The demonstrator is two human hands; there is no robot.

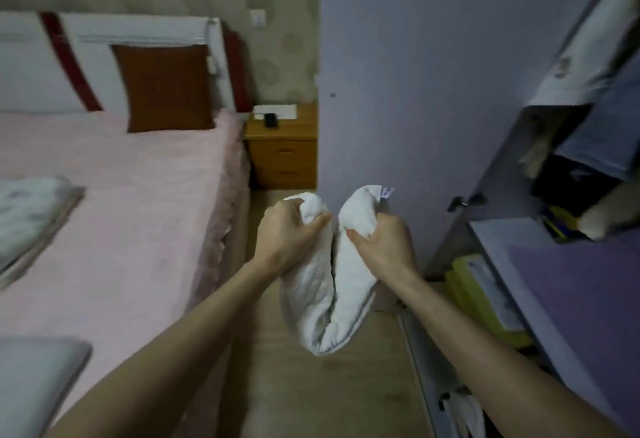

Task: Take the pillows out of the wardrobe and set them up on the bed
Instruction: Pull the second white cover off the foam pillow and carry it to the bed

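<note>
I hold a white pillow (327, 295) in front of me over the floor, folded down its middle so it sags. My left hand (289, 233) grips its upper left corner and my right hand (384, 242) grips its upper right corner. The bed (138, 195) with a pink sheet lies to the left. A brown cushion (166, 87) leans against its white and red headboard. The open wardrobe (554, 229) stands at the right, its shelves stuffed with folded clothes.
A wooden nightstand (282, 150) with a dark phone and a paper stands between bed and wardrobe. Folded bedding (27, 216) lies on the bed's left side, and a grey pillow-like thing (34, 382) at the lower left. Yellow bags (485, 299) sit low in the wardrobe.
</note>
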